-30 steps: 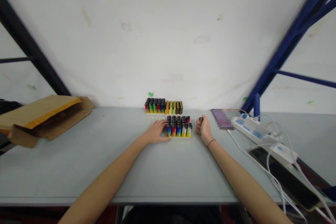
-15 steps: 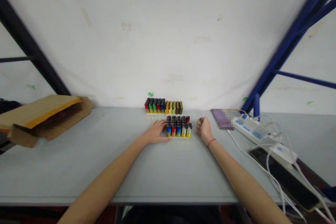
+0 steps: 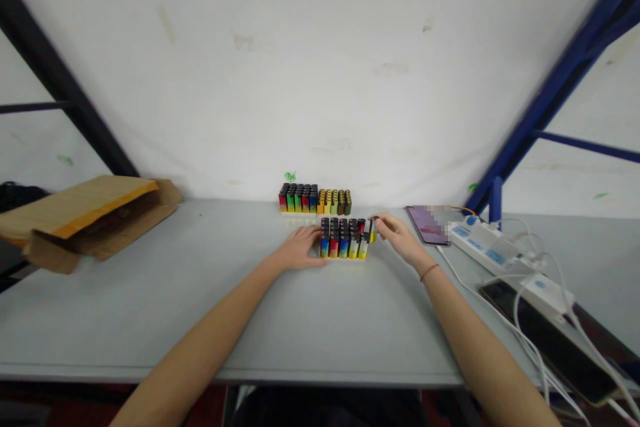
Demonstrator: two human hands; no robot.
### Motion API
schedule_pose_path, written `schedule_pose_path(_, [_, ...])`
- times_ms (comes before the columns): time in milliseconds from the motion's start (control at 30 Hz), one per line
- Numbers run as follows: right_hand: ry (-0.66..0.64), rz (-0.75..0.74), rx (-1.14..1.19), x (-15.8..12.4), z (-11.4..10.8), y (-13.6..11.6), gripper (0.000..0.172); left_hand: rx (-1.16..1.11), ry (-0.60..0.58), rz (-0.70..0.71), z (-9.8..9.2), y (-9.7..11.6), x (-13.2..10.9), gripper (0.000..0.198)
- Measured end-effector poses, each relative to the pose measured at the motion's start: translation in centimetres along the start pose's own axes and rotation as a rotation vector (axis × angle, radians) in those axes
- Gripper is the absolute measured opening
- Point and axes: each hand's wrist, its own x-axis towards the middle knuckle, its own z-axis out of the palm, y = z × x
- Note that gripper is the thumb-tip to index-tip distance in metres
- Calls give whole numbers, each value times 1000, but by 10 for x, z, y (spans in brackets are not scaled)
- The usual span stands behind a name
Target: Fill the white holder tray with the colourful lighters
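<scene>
Rows of upright lighters (image 3: 344, 246) with black tops stand in a pale tray on the grey table. My left hand (image 3: 299, 250) rests against the left side of this group, thumb at its front corner and fingers behind, curved around the tray's end. At the right side, my right hand (image 3: 393, 230) pinches a yellow and black lighter (image 3: 373, 230), held upright just beside the group. Behind stand a second tray of multicoloured lighters (image 3: 299, 200) with black tops and a block of yellow, green and brown lighters (image 3: 335, 202).
A brown paper bag (image 3: 85, 213) lies open at the left. On the right are a purple-screened device (image 3: 429, 224), a white power strip (image 3: 510, 267) with cables and a dark phone (image 3: 550, 340). A white wall (image 3: 320, 80) rises behind the table.
My right hand has opened out from a fist and now holds a lighter upright by its fingertips at the group's right side. My left hand stays at the tray. The view has shifted slightly.
</scene>
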Motion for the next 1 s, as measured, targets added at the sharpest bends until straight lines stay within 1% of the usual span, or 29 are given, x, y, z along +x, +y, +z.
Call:
schedule_pose_path(133, [-117,65,56,0,4,5,51,-19,10,3,0,0,0,77])
schedule_pose_path(233, [-144,94,59,0,7,9,52,-27,13,11,1,0,0,77])
schedule_pose_path(367, [-129,53,-75,0,8,11,47,-37,22,18,3,-2,0,75])
schedule_pose_path(533, [-173,8,-226,-1,13,12,39,-45,40,23,4,-3,0,75])
schedule_pose_path(600, [-164,-28,-303,-2,14,9,35,-64,48,18,4,-3,0,78])
schedule_pose_path(667, [-127,-53,-334,-3,13,4,30,-101,64,13,4,-3,-1,84])
schedule_pose_path(733, [-79,-45,-314,-4,10,0,26,-143,80,2,3,-1,-1,91])
schedule_pose_path(800, [-42,-14,-299,-4,7,-1,26,-183,83,-9,2,1,0,91])
schedule_pose_path(900, [3,23,-333,-2,0,7,25,-218,57,-25,-5,3,1,83])
schedule_pose_path(1000, [10,67,-396,-1,-6,23,26,-226,13,-36,-17,-3,-5,77])
